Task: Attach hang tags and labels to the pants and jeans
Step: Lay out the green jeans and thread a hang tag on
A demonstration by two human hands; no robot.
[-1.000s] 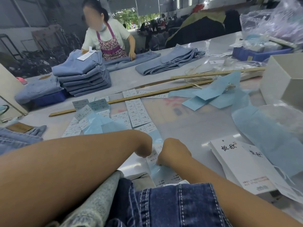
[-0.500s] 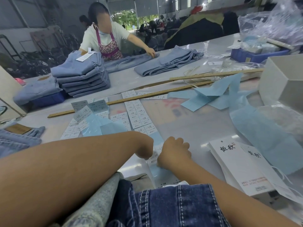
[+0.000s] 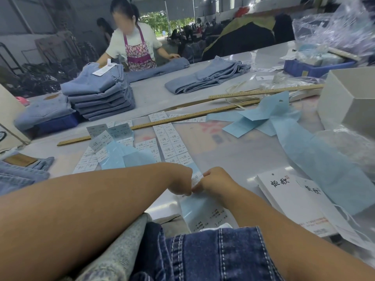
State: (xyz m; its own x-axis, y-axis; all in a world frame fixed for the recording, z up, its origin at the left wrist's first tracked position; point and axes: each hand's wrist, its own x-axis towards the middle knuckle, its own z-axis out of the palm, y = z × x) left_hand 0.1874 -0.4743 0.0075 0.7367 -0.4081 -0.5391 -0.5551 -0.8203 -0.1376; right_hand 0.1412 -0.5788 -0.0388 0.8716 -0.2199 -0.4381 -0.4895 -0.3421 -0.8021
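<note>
At lower centre, left hand (image 3: 181,184) and right hand (image 3: 215,181) pinch one label sticker (image 3: 196,178); it is best peeled slowly off the strip.

Fingertips of left hand (image 3: 181,184) and right hand (image 3: 215,182) curl under, out of sight; only a sliver of the small white printed label (image 3: 197,179) shows btwn them. Print on white label sheets (image 3: 172,146) too small to read. Dark blue denim jeans (image 3: 213,256) cut off by bottom edge. Crumpled clear plastic bags (image 3: 336,27) blurred, cut off at top right.
</note>
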